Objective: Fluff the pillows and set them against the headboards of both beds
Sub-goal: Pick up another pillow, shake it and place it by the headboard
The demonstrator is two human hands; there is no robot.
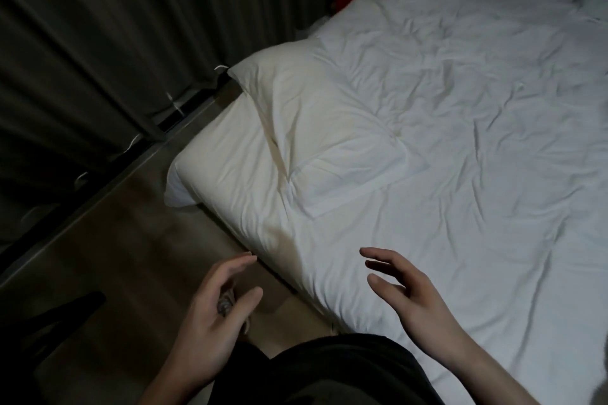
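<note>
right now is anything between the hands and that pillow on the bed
Nothing visible. Both hands, left and right, hover open and hold nothing near the bed's edge; only bare white bedding lies between them and the pillow.

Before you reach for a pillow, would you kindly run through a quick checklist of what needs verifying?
1. Left hand free: ok, fingers relaxed, holding nothing.
2. Right hand free: ok, fingers spread above the bed.
3. Pillow located: ok, one pillow shows at the far right corner.
4. Pillow against a headboard: cannot tell, no headboard plainly shows.
5. Second bed in view: not ok, only one shows.
6. Lump under the duvet near the curtain: cannot tell whether it is a pillow.
</note>
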